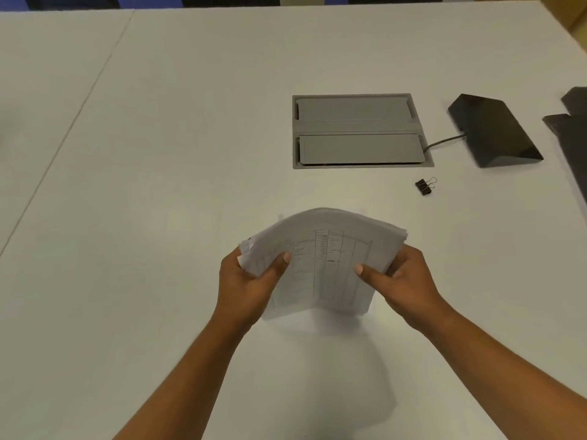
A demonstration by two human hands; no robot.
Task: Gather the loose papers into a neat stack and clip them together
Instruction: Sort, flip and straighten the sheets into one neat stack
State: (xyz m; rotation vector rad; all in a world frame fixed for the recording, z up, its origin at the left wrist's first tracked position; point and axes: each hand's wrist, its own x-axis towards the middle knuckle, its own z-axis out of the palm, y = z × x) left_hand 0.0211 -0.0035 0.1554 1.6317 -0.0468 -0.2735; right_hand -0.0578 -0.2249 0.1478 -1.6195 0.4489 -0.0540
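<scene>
White table [190,122], grey cable hatch [355,128], blue chairs behind [152,0]

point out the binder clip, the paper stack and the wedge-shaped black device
small black binder clip [424,187], head view, on its black body
white printed paper stack [327,265], head view, on the top sheet's table
black wedge-shaped device [492,128], head view, on its sloped top

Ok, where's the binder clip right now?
In the head view the binder clip lies loose on the white table, right of centre, just below the grey cable hatch's lower right corner and beyond the right hand.
</scene>
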